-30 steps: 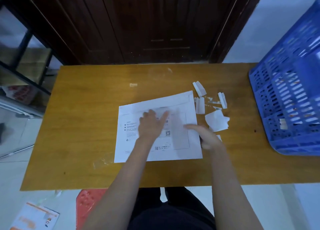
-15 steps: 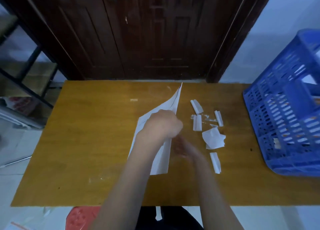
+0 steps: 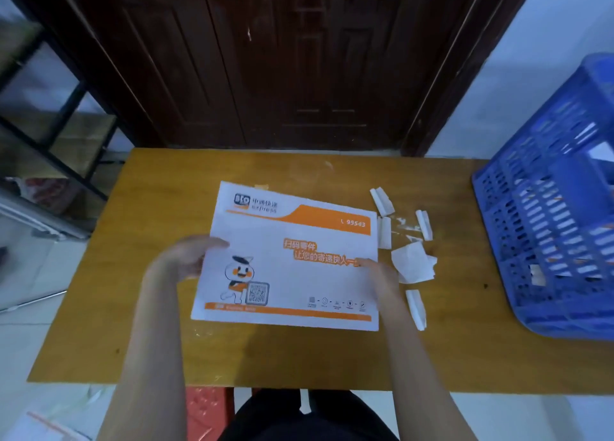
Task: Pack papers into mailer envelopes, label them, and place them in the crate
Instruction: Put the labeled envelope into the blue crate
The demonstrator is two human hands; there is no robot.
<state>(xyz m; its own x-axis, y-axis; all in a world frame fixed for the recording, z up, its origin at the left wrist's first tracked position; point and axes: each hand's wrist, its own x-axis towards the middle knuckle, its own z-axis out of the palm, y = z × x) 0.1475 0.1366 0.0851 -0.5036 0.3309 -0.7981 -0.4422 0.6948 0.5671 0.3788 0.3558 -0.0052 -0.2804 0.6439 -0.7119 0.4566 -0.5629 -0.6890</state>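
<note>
I see the mailer printed side up over the middle of the table, white with an orange band across its top, an orange strip along its near edge, a cartoon figure and a QR code at lower left. It sits a little skewed, its far-left corner turned away from me. Whether it lies flat on the wood or hangs just above it I cannot tell.

My left hand has the mailer's left edge, thumb on the printed face and the other fingers curled beneath, so it is closed on the mailer. My right hand meets the right edge about halfway down; the hand is blurred, and I cannot tell whether its fingers pinch the edge or only press on it.

Just right of the mailer lie white paper scraps: narrow folded strips, a larger crumpled piece and one strip nearer to me, all loose on the wood and apart from the mailer.

Further right the blue crate stands at the table's right end, its slotted wall facing me, with white pieces showing through the slots.

Beyond the table is a dark wooden door. Down at the near edge a red stool shows under the table.
</note>
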